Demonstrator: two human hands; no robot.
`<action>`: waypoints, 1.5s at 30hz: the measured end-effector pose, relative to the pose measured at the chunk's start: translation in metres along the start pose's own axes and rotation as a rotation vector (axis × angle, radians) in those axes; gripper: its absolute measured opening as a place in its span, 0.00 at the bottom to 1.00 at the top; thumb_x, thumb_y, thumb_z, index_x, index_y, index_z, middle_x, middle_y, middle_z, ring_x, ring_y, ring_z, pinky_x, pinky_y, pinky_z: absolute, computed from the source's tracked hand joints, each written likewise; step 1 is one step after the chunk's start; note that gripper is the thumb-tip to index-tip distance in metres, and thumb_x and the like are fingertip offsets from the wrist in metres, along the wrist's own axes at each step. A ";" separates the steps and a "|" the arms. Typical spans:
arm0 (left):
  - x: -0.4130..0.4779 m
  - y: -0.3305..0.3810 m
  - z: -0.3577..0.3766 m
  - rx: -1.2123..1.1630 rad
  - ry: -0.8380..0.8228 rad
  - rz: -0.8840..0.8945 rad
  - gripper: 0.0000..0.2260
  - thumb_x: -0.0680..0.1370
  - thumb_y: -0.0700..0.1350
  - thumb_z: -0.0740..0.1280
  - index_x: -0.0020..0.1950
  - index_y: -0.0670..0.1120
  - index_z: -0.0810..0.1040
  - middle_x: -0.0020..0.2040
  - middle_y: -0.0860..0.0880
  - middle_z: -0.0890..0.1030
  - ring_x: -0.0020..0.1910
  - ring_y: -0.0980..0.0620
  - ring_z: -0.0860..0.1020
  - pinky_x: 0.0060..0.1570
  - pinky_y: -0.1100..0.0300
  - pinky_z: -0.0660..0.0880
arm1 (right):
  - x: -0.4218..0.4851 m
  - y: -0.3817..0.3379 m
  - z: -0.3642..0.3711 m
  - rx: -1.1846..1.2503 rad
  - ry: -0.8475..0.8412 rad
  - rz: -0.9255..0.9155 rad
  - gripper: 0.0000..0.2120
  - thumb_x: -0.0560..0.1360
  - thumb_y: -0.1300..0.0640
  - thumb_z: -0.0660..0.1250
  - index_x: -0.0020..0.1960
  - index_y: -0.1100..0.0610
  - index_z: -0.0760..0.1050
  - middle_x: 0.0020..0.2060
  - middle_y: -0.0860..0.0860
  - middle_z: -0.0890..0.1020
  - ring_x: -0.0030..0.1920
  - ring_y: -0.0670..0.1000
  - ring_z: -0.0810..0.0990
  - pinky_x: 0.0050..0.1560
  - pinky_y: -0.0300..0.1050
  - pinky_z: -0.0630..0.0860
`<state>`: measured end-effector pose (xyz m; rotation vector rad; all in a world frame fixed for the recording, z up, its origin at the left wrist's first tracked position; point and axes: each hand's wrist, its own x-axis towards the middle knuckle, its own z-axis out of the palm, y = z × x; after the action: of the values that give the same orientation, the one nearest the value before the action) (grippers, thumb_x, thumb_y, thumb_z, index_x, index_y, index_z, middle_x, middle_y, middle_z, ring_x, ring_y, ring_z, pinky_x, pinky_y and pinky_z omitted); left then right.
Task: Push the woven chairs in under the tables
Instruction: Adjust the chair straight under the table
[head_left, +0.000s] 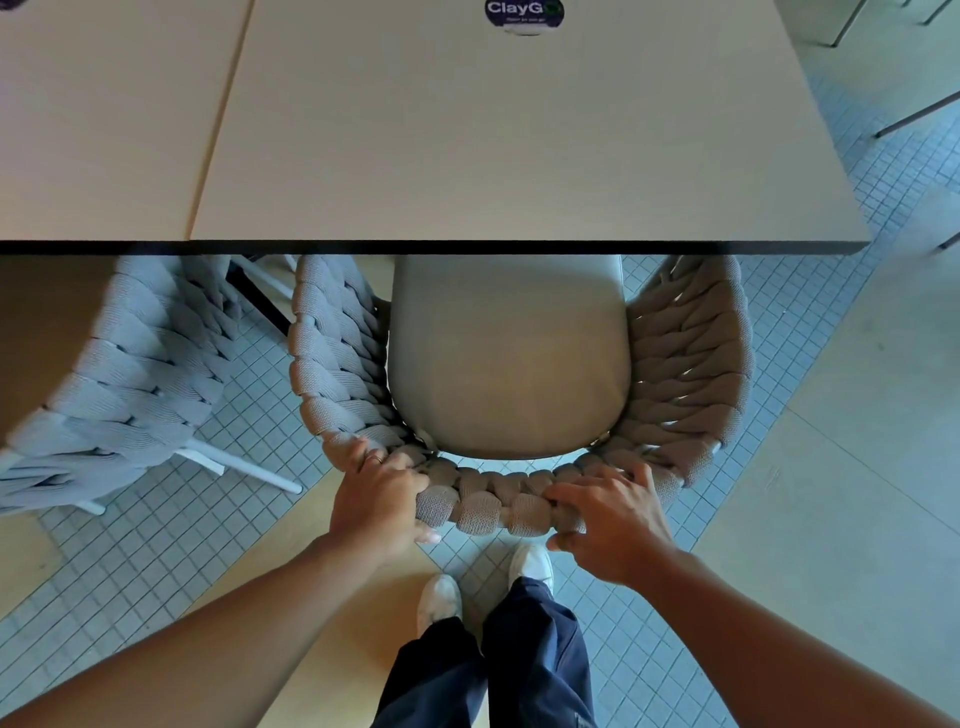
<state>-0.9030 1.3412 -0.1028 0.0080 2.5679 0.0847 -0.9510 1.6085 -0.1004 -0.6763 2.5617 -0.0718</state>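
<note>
Bare forearms (208, 639) come in from the bottom corners, with navy trouser legs (519, 665) and white sneakers (439, 597) between them, so this person is standing square behind the chair. Biggest thing around is the pale beige rectangular tabletop (519, 145) with the dark edge, butted against a second matching tabletop (104, 114) on its left. Next down in size is the beige rope-woven armchair (691, 364): the front of its smooth grey seat cushion (509, 364) is tucked under the table edge, but most of the seat and both curved arms are out over the small-tiled floor (130, 561). A blue-grey woven chair (119, 364) sits just beside it on the left. Looks to me like the push is mid-way. The next move is probably a straight, even shove forward, keeping clear of that neighbour chair and the table's legs, which I can't see from here. Hands now: the left hand (376, 506) is wrapped over the top of the woven back rail, fingers curled over and thumb underneath. The right hand (608, 519) has its fingers draped over the rail with the thumb low behind, so both are holding the chair, wrists roughly level. Small stuff: a dark round "ClayGo" sticker (524, 14) at the table's far side, and a thin ring (375, 459) on the left hand.
</note>
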 end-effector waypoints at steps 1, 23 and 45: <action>0.001 0.003 -0.001 -0.002 0.005 0.003 0.30 0.66 0.68 0.70 0.62 0.54 0.78 0.66 0.51 0.73 0.68 0.45 0.67 0.74 0.48 0.42 | 0.000 0.002 -0.002 -0.001 0.001 0.003 0.29 0.68 0.31 0.67 0.68 0.35 0.67 0.60 0.37 0.79 0.65 0.47 0.71 0.62 0.53 0.56; -0.008 -0.014 -0.004 -0.070 0.025 0.017 0.30 0.66 0.67 0.71 0.63 0.53 0.78 0.68 0.52 0.71 0.68 0.48 0.66 0.73 0.49 0.37 | 0.001 -0.015 0.010 0.046 0.089 0.031 0.28 0.63 0.31 0.71 0.61 0.36 0.74 0.51 0.40 0.83 0.57 0.50 0.76 0.59 0.52 0.58; -0.016 -0.015 0.003 -0.058 0.068 -0.031 0.29 0.66 0.69 0.69 0.62 0.56 0.78 0.66 0.55 0.74 0.64 0.51 0.69 0.69 0.49 0.51 | -0.004 -0.022 0.028 0.070 0.205 0.064 0.27 0.57 0.29 0.72 0.53 0.38 0.78 0.43 0.40 0.83 0.52 0.50 0.79 0.63 0.60 0.60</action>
<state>-0.8879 1.3257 -0.0971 -0.0570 2.6311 0.1504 -0.9247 1.5929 -0.1198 -0.5873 2.7596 -0.2186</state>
